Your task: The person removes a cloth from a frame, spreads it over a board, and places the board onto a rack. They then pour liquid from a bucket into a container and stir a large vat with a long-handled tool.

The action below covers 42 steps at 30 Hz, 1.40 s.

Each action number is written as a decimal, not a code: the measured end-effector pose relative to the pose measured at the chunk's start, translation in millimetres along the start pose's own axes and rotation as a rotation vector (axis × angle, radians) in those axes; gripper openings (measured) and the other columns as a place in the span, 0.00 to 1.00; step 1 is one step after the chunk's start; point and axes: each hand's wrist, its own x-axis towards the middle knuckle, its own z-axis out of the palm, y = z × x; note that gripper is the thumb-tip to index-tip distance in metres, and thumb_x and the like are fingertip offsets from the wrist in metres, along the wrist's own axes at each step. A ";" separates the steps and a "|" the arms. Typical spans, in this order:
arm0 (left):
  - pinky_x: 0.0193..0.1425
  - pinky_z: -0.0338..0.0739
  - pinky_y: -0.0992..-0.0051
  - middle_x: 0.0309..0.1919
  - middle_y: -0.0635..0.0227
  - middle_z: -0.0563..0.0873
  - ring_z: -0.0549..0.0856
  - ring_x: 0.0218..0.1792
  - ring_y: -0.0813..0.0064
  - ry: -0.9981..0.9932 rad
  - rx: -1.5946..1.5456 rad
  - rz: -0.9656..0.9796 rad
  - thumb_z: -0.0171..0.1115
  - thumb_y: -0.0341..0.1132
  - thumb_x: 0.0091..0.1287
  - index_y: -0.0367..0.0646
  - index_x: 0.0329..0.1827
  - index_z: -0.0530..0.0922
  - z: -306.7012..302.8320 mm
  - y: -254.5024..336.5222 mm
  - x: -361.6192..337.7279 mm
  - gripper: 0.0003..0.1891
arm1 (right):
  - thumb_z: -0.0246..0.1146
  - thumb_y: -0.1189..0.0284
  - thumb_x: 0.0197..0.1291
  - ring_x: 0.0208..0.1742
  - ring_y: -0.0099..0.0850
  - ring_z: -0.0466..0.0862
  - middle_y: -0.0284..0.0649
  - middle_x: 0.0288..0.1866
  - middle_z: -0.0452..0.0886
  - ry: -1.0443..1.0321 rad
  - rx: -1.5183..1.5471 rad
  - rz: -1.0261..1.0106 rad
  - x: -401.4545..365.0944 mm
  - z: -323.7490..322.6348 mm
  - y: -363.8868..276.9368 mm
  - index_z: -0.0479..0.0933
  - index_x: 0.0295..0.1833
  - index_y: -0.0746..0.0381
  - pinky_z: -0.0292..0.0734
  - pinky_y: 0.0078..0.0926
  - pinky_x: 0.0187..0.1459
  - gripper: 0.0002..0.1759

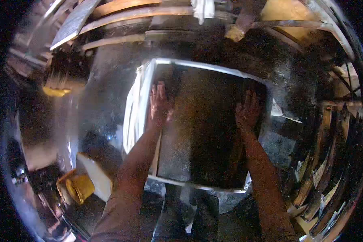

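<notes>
A large rectangular, box-like piece with a white rim [197,63] and a dark, smudged inner face lies in front of me. My left hand [160,104] is flat against its left inner side, fingers apart and pointing away from me. At the right inner side rests my right hand [248,111], also with its fingers spread. Neither hand is wrapped round anything. White sheet-like material [132,115] hangs along the outer left edge. Dim light and blur hide how deep the piece is and whether both palms press on it.
Wooden planks [137,15] and a grey panel [76,25] lie at the far side. Long slatted timber [323,139] lines the right. A yellow container [80,188] and a pale board [96,174] sit at lower left. My legs [171,215] are close to the near edge.
</notes>
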 end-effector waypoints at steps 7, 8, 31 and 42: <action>0.68 0.55 0.52 0.70 0.56 0.54 0.54 0.69 0.49 -0.261 -0.080 -0.282 0.52 0.38 0.61 0.37 0.68 0.53 -75.0 21.7 -186.6 0.33 | 0.47 0.65 0.64 0.70 0.52 0.52 0.54 0.71 0.49 -0.184 0.114 -0.044 -139.9 -75.5 -35.3 0.49 0.71 0.63 0.45 0.49 0.68 0.32; 0.67 0.56 0.52 0.70 0.56 0.54 0.55 0.69 0.49 -0.272 -0.026 -0.272 0.52 0.38 0.61 0.37 0.67 0.55 -66.3 18.9 -214.1 0.32 | 0.47 0.66 0.64 0.71 0.52 0.51 0.54 0.71 0.50 -0.246 0.070 -0.011 -156.6 -72.4 -33.5 0.49 0.71 0.63 0.44 0.48 0.69 0.32; 0.39 0.74 0.75 0.45 0.59 0.75 0.76 0.41 0.73 0.417 -1.525 -1.578 0.67 0.40 0.55 0.36 0.56 0.65 -94.1 -53.3 -301.7 0.30 | 0.63 0.69 0.53 0.37 0.38 0.80 0.43 0.34 0.79 -0.146 0.609 -0.571 120.7 72.7 -320.2 0.74 0.46 0.61 0.74 0.34 0.41 0.14; 0.35 0.75 0.65 0.30 0.58 0.82 0.81 0.31 0.59 0.159 -0.774 -1.221 0.67 0.32 0.49 0.39 0.32 0.77 -140.2 -64.2 -300.7 0.11 | 0.56 0.57 0.55 0.39 0.44 0.80 0.51 0.39 0.79 0.006 0.105 -0.331 191.4 127.0 -352.3 0.75 0.40 0.65 0.75 0.41 0.34 0.20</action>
